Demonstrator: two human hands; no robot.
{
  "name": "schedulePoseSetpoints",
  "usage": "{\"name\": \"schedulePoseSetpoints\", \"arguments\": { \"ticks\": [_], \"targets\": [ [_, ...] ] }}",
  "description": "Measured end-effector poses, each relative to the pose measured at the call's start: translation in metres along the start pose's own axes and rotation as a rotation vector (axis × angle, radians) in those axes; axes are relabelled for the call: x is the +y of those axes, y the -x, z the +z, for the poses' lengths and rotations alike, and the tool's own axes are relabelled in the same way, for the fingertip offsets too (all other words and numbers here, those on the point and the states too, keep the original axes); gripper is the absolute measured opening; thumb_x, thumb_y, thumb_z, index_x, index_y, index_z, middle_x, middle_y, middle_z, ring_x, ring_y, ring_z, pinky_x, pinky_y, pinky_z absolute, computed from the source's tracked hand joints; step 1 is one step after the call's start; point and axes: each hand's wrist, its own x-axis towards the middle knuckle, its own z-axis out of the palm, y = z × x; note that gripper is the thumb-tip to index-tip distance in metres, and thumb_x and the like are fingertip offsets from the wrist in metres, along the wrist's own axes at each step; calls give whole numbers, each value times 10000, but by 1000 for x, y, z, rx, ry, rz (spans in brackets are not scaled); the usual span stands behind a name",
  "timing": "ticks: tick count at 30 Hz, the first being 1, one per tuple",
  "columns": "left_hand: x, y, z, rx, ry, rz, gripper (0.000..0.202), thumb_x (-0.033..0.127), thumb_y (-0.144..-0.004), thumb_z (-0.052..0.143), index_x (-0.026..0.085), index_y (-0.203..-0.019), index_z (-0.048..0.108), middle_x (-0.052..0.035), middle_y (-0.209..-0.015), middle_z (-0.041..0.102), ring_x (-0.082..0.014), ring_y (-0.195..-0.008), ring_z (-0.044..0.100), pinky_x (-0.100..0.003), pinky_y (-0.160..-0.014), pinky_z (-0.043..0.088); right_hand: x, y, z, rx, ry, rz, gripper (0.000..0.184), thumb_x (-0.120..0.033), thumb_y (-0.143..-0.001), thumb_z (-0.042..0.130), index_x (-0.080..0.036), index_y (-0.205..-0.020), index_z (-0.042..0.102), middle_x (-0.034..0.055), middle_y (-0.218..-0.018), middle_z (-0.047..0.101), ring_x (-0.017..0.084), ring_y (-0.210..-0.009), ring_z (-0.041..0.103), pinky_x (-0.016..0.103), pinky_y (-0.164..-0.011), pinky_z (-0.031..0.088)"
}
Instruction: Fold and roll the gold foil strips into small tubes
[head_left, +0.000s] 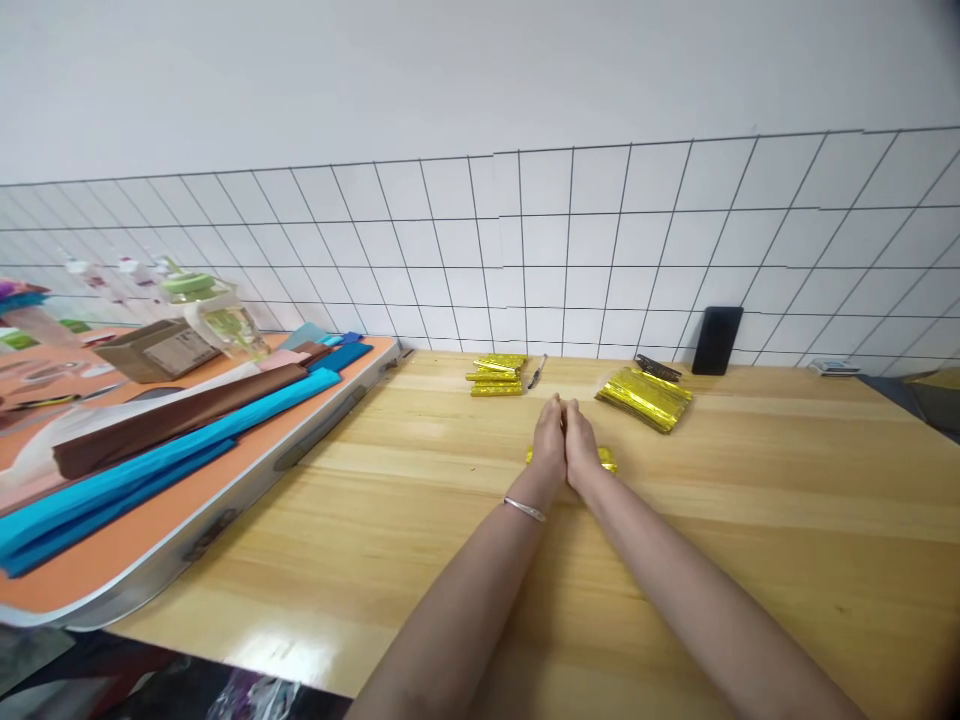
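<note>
Gold foil piece [608, 461] lies on the table [420, 560] in front of the person, mostly hidden from me, its ends showing on either side of two hands. The left hand [550, 440] and right hand [582, 445] are set side by side over it, thumb sides close together, pointing toward the tiled wall [600, 240]. The fingers of each look narrow, drawn together and reaching forward; I can't tell whether they grip anything or how firmly they press. A silver bracelet [525, 509] circles the left wrist.

Beyond them to the left sits a small pile of gold rolls [496, 377], a pen [537, 372] just beside it. To the right I see a stack of gold strips [646, 398] and, behind that, a black phone [718, 340] leaning on the wall. Over at far left, an orange surface [142, 530] carries a brown strip [172, 425], a blue strip [187, 445], a cardboard box [157, 352] and a green-lidded bottle [225, 322].
</note>
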Motion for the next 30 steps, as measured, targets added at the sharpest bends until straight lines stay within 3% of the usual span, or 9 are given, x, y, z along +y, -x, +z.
{"name": "schedulePoseSetpoints", "arguments": {
  "ticks": [3,7,16,23,30],
  "targets": [
    [-17,9,10,44,-3,-37,475,271,-963,191,170,-1424,138,-122,-1410,353,-207,-1292,351,-415,-1066,313,14,8,12,70,-15,-4,652,-444,-930,-2,-123,-1327,403,114,-1288,525,197,-1178,486,352,-953,403],
    [-33,10,9,56,-13,-39,482,214,-934,267,183,-1406,176,-102,-1367,416,-183,-1268,382,-421,-1070,307,28,12,11,112,-13,-22,562,-419,-938,102,-137,-1320,403,118,-1318,494,190,-1215,441,370,-992,361],
    [-47,3,10,36,-99,31,441,205,-906,292,150,-1344,296,-117,-1340,441,-180,-1228,425,-385,-1050,330,31,11,6,121,148,-25,526,-355,-935,111,-138,-1330,383,125,-1279,521,204,-1180,466,372,-989,354],
    [-47,13,12,-33,-301,99,445,239,-911,295,159,-1348,325,-98,-1362,426,-189,-1239,414,-350,-1060,313,35,21,-19,1,385,-73,476,-256,-932,135,-136,-1313,392,120,-1250,533,194,-1148,476,325,-975,352],
    [-38,30,2,-186,-556,221,482,177,-858,379,173,-1339,360,-80,-1412,363,-173,-1309,313,-325,-1101,220,47,35,-37,-209,641,-167,501,-203,-883,299,-94,-1372,317,119,-1425,345,205,-1311,277,354,-1086,167]
  ]
}}
